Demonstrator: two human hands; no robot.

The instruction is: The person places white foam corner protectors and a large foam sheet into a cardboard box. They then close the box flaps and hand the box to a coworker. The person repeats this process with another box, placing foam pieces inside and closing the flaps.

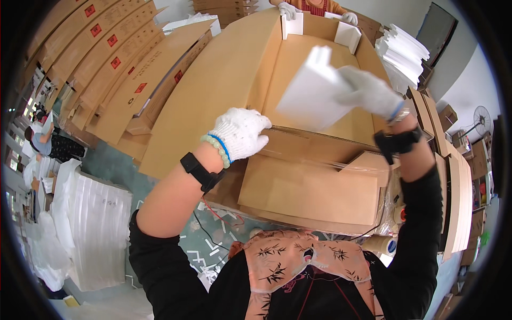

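Note:
A long open cardboard box [314,140] lies in front of me, its flaps folded outward. My left hand [240,133], in a white knit glove, is closed with curled fingers over the box's near left corner. My right hand [368,93], gloved too and blurred by motion, grips a white foam block [312,96] with a notched top edge. The block is above the near part of the box, tilted. Across from me, a co-worker's gloved hands [290,10] are at the far end, where white foam corner pieces [348,37] sit inside the box walls.
Flat printed cartons [114,69] lean in a row at the left. Stacked white foam sheets [98,224] stand at lower left, and more foam [400,50] at far right. A tape roll [381,245] is near my right side. A fan [480,117] stands at the right. Another person [50,141] is far left.

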